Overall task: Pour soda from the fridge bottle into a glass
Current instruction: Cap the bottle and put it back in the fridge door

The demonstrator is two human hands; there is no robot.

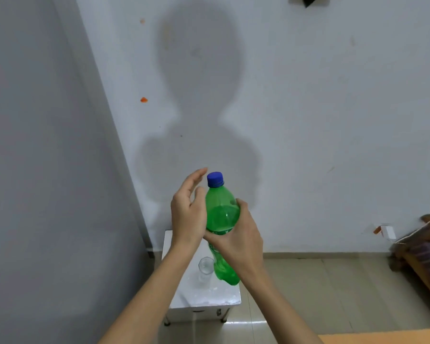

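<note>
While held up before the wall, one item is in hand; entries follow.

Bottle [222,217]: green plastic, upright with a slight tilt, raised in the air above the desk; liquid fills it to about shoulder height.
Cap [215,179]: blue, screwed on the neck, uppermost part of the bottle.
Right hand [236,234]: grip wrapped round the bottle's middle, thumb on the near side, fingers behind the label band; it bears the bottle.
Left hand [188,209]: grip wide, fingers spread and slightly curled, palm facing the bottle's neck; fingertips just beside the cap, whether touching it cannot be told.
Glass [205,269]: clear, upright on the desk, below the hands, just left of the bottle's base as seen; contents cannot be told.
Desk [204,297]: small, white, square top on short legs, set against the wall in the corner.
Wall [308,120]: pale, bearing the person's shadow and small orange marks.
Floor [320,294]: beige tiles.
Bed [425,254]: wooden frame, right edge, well apart from the desk.
</note>
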